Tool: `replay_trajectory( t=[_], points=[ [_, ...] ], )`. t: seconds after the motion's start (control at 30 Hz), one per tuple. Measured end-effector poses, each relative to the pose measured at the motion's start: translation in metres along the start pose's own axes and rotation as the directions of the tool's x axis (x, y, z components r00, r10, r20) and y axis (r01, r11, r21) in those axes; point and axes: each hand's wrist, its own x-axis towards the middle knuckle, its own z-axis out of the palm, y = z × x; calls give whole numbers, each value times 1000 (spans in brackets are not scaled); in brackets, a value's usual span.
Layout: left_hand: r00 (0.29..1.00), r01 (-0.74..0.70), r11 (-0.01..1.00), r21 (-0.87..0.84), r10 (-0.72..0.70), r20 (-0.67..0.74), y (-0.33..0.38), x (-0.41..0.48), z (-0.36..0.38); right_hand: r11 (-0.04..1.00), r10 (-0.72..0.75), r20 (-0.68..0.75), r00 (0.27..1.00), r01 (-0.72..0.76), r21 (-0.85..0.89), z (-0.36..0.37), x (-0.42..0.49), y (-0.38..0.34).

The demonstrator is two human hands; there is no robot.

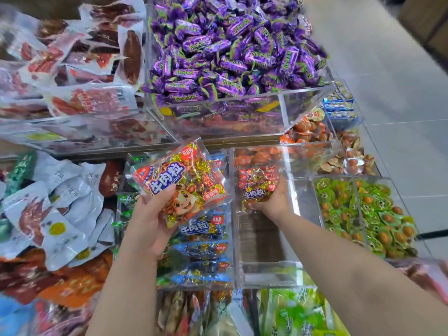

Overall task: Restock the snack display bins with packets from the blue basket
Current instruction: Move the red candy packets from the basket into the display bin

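My left hand (148, 221) grips a red beef-cube packet (181, 183) from below, holding it tilted above a clear bin of blue beef-cube packets (203, 251). My right hand (271, 200) reaches into the neighbouring clear acrylic bin (266, 275) and holds a stack of red beef-cube packets (258, 185) upright against the bin's far end. The near part of that bin shows its bare bottom. No blue basket is in view.
A big clear bin of purple candies (230, 44) stands behind on a higher tier. Red meat packets (80, 69) lie at upper left, white packets (60, 209) at left, green-wrapped snacks (363, 214) at right, orange ones (310, 132) behind. Grey floor lies to the right.
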Motion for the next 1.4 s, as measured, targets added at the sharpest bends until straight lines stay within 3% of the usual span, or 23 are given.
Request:
replay_trajectory(
  t=[0.17,0.27,0.33,0.4,0.47,0.53,0.6,0.7,0.83,0.97,1.07,1.23,1.4],
  points=[
    [999,36,999,-1,-36,15,-4,-4,12,997,78,72,994,-77,-24,-17,-12,-3],
    [998,54,998,34,-55,24,-6,-7,17,985,172,-126,977,-174,-5,-36,-34,-23],
    [995,90,988,126,-95,31,-7,-10,22,990,116,-244,963,-92,107,-52,-60,-48],
    [993,107,951,290,-119,25,-9,-14,29,934,-13,-142,990,63,353,-67,-90,-79],
    [992,97,909,405,-120,32,-11,-17,38,880,-171,160,972,78,469,-78,-118,-105],
    [993,87,889,450,-113,31,-13,-19,45,935,-250,362,898,127,331,-83,-136,-118],
    [994,61,888,456,-96,54,-15,-22,51,966,-209,336,919,139,219,-86,-142,-119],
    [983,2,904,428,-81,167,-17,-27,60,979,-118,246,962,71,191,-86,-143,-114],
    [985,-54,896,441,-25,172,-24,-32,69,954,-121,335,934,17,299,-81,-143,-103],
    [999,-4,939,343,18,-36,-22,-22,54,935,-92,220,971,8,354,-94,-123,-80],
    [987,-35,975,221,69,-146,-14,-17,37,961,-4,120,993,-29,274,-94,-89,-51],
    [991,-23,996,82,33,-126,-2,-21,23,991,76,87,993,-85,104,-43,-44,-8],
    [996,-67,996,66,71,-61,-3,-25,22,997,5,-79,997,-11,-77,-5,-29,11]
  ],
)
